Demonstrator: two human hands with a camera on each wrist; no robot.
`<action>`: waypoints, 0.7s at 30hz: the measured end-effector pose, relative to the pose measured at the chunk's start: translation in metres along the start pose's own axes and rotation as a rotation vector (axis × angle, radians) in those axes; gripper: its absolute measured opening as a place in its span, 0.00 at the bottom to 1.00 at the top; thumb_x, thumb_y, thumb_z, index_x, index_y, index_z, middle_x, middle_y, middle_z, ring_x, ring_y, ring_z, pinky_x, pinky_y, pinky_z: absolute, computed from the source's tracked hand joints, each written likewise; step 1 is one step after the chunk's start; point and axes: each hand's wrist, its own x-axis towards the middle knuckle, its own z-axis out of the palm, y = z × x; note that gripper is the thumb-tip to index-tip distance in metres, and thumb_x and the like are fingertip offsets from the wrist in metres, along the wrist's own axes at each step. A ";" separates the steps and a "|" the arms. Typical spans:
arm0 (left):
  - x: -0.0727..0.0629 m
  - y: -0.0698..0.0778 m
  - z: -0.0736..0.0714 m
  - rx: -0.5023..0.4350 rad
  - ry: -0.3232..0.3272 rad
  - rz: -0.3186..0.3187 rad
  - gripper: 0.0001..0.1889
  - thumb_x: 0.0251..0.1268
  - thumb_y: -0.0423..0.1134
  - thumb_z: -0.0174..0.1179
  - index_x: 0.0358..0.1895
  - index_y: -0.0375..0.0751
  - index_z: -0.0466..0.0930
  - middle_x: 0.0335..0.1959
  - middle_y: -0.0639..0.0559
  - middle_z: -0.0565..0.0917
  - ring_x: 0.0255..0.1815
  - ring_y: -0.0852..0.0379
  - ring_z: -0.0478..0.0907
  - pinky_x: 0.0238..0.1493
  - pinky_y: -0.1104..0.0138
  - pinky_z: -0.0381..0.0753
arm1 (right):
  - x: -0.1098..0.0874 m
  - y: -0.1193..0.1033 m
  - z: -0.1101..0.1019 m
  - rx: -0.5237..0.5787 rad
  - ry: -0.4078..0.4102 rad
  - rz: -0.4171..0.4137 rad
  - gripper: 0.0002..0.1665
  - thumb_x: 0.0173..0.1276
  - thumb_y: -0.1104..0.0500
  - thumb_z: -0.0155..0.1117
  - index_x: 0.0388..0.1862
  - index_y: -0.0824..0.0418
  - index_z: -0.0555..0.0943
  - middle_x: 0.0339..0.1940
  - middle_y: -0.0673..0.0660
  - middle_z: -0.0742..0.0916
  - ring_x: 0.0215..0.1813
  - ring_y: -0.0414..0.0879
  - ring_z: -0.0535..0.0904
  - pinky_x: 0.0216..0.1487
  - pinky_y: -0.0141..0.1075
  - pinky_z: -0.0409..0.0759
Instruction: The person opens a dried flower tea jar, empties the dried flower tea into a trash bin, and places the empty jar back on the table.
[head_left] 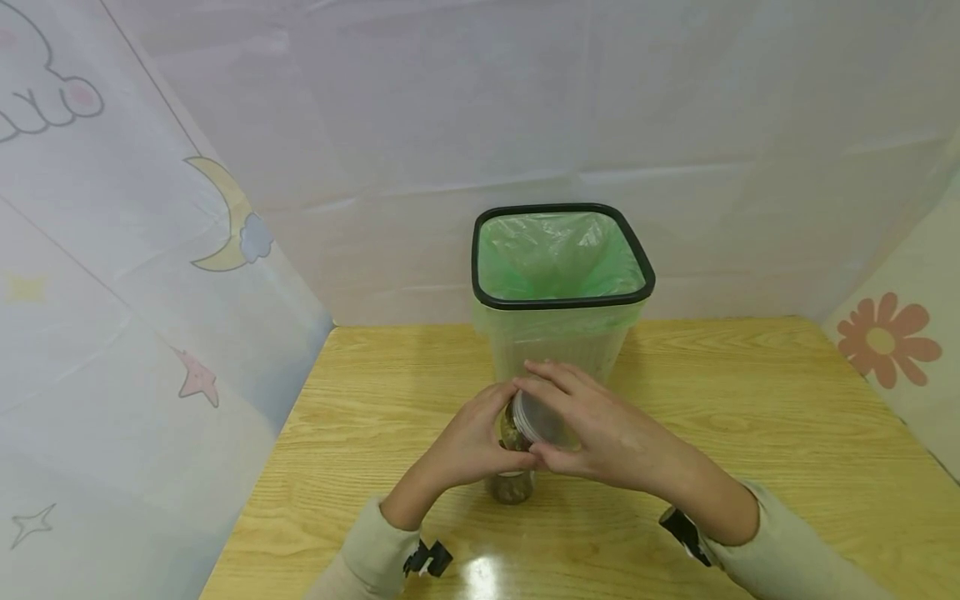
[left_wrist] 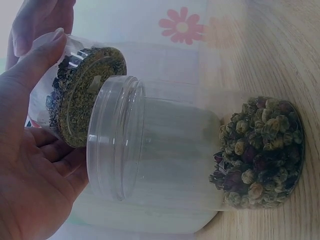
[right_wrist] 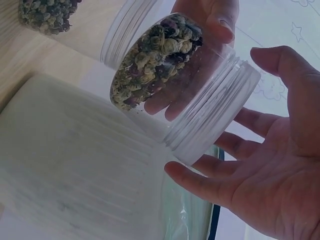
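My left hand (head_left: 468,442) grips a clear jar (right_wrist: 157,65) that is tilted sideways and part-filled with dried flower buds. At the jar's lid end (right_wrist: 215,112), my right hand (head_left: 600,429) arches with fingers spread around the clear lid. In the right wrist view its thumb stands slightly off the lid, and one fingertip lies right at the lid's lower edge. Below the held jar, a second clear jar (left_wrist: 170,150) stands upright on the table, with pale and dark dried buds (left_wrist: 262,150) at its bottom. From the head view, the hands mostly hide both jars.
Just beyond the hands stands a pale bin (head_left: 558,342) with a black rim and a green liner bag (head_left: 555,258). The wooden table (head_left: 390,375) meets a printed cloth backdrop (head_left: 405,167) at its back and sides.
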 end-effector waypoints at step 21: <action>0.000 0.000 0.000 -0.009 0.039 -0.038 0.50 0.51 0.61 0.76 0.78 0.68 0.59 0.69 0.61 0.72 0.65 0.57 0.73 0.57 0.54 0.80 | 0.003 -0.006 0.002 -0.051 -0.008 0.208 0.45 0.65 0.41 0.73 0.74 0.60 0.70 0.71 0.65 0.75 0.68 0.64 0.73 0.62 0.60 0.77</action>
